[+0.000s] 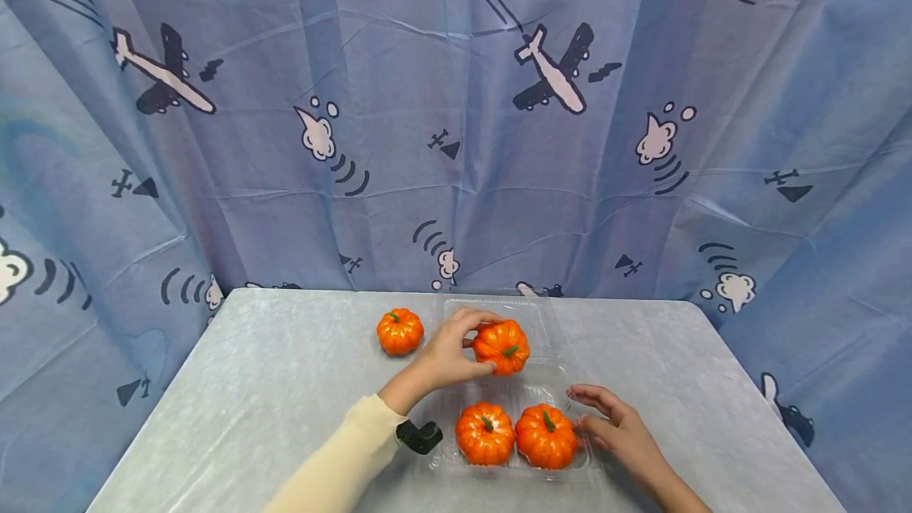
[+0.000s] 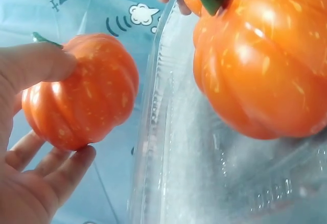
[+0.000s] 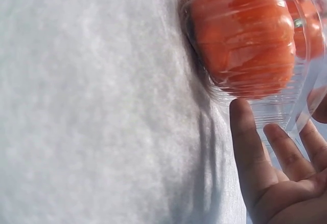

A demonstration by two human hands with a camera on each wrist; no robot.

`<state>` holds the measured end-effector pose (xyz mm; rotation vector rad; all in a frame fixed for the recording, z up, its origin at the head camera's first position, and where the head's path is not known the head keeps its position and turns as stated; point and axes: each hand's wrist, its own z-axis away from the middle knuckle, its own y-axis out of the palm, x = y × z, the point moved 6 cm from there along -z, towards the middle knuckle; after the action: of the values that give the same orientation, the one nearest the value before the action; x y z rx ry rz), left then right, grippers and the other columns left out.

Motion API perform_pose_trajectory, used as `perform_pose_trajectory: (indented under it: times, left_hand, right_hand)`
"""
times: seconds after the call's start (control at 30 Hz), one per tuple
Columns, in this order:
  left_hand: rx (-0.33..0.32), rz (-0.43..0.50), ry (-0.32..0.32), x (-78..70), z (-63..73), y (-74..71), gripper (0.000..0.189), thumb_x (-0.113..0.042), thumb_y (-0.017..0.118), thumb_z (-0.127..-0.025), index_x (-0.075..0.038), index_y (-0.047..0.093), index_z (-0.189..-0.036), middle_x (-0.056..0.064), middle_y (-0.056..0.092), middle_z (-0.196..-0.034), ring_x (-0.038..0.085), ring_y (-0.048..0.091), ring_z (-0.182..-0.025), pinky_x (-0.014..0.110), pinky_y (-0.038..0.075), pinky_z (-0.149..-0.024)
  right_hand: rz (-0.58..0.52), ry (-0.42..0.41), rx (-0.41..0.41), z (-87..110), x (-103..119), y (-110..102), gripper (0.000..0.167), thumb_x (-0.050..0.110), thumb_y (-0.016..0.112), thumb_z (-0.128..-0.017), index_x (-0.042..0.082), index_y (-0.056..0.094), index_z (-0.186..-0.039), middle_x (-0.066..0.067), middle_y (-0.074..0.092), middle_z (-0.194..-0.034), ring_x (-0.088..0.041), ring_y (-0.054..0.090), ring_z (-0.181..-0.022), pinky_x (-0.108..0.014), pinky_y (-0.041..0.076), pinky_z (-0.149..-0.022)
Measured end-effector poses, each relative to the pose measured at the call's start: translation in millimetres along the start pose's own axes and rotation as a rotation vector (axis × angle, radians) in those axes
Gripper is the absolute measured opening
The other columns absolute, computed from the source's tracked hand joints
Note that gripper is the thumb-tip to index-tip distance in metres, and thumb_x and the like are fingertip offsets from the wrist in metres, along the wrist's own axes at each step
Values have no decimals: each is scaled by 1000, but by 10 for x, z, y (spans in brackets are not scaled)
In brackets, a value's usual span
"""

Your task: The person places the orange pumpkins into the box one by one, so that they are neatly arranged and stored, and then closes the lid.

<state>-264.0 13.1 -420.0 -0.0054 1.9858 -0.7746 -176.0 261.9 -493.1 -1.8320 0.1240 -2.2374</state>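
Note:
My left hand [image 1: 452,355] grips a small orange toy pumpkin [image 1: 502,347] between thumb and fingers, raised over the clear plastic clamshell box [image 1: 541,475]. In the left wrist view, the thumb lies across the top of that held pumpkin [image 2: 97,88], near its green stem. Two more pumpkins sit side by side in the front half of the box, a left one [image 1: 484,434] and a right one [image 1: 547,437]. Beside the box's right wall is my right hand [image 1: 621,432], its extended fingers [image 3: 242,137] right at the ribbed plastic.
Another pumpkin [image 1: 400,331] stands on the pale table cover [image 1: 285,386], left of the box. The box's clear lid [image 1: 549,331] lies folded back behind it. A blue patterned curtain [image 1: 399,204] hangs along the table's far edge.

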Motion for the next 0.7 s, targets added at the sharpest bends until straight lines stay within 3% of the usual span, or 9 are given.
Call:
perform_pose_trajectory:
  times: [0.27,0.4,0.7]
  left_hand:
    - [113,-72,-26,-50,-35,146,61,-8,80,-71,-22,60,-127,4,55,-124,16,55,-110,17,50,-83]
    - [146,-124,-7,-55,-44,225,59,-9,81,-71,-21,61,-125,4,56,-123,16,55,-109,17,49,-82]
    - [198,-180,14,-43,-53,336,57,-11,81,-72,-20,61,-124,1,58,-125,14,55,-114,29,50,-96]
  right_hand:
    - [1,6,-19,1,12,3,48,6,55,-92,0,43,-139,-28,43,-143,-14,65,-96,-33,59,-78]
    - [0,13,-25,0,13,2,48,6,55,-92,0,43,-138,-28,43,-142,-15,65,-96,-34,59,-78]
    - [-4,-1,3,10,16,8,50,6,55,-92,-3,41,-139,-30,41,-143,-14,67,-93,-34,59,-77]
